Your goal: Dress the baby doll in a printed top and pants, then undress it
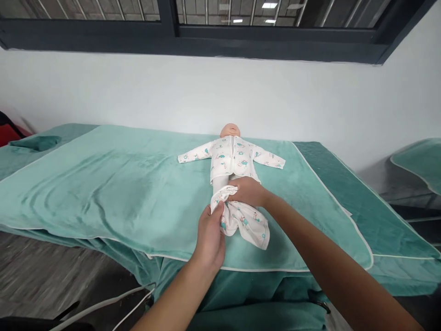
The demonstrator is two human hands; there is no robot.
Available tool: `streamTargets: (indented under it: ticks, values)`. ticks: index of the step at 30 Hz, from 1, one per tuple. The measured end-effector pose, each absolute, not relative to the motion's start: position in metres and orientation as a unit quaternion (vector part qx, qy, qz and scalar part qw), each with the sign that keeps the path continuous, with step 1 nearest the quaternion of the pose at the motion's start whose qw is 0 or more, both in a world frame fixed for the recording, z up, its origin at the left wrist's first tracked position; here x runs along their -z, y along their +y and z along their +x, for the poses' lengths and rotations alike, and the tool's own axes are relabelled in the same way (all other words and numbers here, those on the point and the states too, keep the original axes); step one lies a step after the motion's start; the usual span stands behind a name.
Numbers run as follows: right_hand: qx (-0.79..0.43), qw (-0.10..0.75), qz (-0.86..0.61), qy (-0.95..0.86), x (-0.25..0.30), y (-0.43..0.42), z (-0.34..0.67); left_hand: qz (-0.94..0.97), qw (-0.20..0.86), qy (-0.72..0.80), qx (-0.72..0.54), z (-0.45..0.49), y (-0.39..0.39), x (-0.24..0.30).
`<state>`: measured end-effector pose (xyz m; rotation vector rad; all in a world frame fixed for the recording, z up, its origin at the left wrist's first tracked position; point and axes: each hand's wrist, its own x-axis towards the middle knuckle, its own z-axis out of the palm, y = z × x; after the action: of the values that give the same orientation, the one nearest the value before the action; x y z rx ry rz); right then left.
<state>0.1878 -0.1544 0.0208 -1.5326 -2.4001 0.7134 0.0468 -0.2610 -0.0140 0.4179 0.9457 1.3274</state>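
A baby doll [230, 130] lies on its back on the green bed cover, its head toward the wall. It wears a white patterned baby jacket [225, 158] with both sleeves spread out sideways. White patterned baby trousers [246, 223] are bunched around the doll's lower legs, their ends hanging toward me. My left hand [212, 232] pinches the trousers at their left edge, thumb on top. Closed at the trousers' waistband, my right hand [248, 191] lies across the doll's legs; its fingertips are partly hidden in the cloth. One pale leg [220, 183] shows between jacket and trousers.
The bed's green velvety cover [138, 193] has white piping and some wrinkles. A white wall [144, 92] and a dark window frame [275, 43] stand behind it. Pale cables [103, 303] run by the near left edge. Something red [8, 133] is at the far left.
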Motion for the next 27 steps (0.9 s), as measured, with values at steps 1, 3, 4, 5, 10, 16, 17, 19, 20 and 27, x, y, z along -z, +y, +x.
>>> streamTargets:
  ticks: [1,3,4,5,10,16,17,19,20,27]
  values:
    - [-0.239,0.092,-0.513,-0.819,-0.022,-0.154,0.188,0.178,0.672,0.416,-0.586,0.048,-0.265,0.013]
    - [-0.245,0.075,-0.495,-0.830,-0.024,-0.154,0.190,0.169,0.679,0.415,-0.582,0.050,-0.273,0.013]
    - [-0.250,0.065,-0.485,-0.836,-0.025,-0.154,0.191,0.168,0.680,0.414,-0.581,0.052,-0.277,0.014]
    - [-0.252,0.053,-0.474,-0.842,-0.026,-0.154,0.191,0.169,0.682,0.413,-0.579,0.054,-0.281,0.015]
    - [-0.199,-0.005,-0.457,-0.867,-0.024,-0.156,0.190,0.155,0.679,0.421,-0.581,0.060,-0.297,0.031]
    - [-0.182,-0.015,-0.448,-0.875,-0.016,-0.158,0.188,0.225,0.625,0.479,-0.574,0.029,-0.291,0.063]
    - [-0.183,-0.016,-0.445,-0.876,-0.016,-0.158,0.188,0.260,0.615,0.494,-0.557,0.021,-0.287,0.066]
    - [-0.195,-0.023,-0.440,-0.876,-0.018,-0.158,0.188,0.339,0.587,0.520,-0.519,0.007,-0.278,0.068]
    - [-0.204,-0.030,-0.437,-0.876,-0.019,-0.157,0.188,0.376,0.572,0.530,-0.501,0.001,-0.274,0.067]
    - [-0.223,-0.036,-0.445,-0.866,-0.021,-0.157,0.182,0.506,0.517,0.543,-0.427,-0.014,-0.252,0.063]
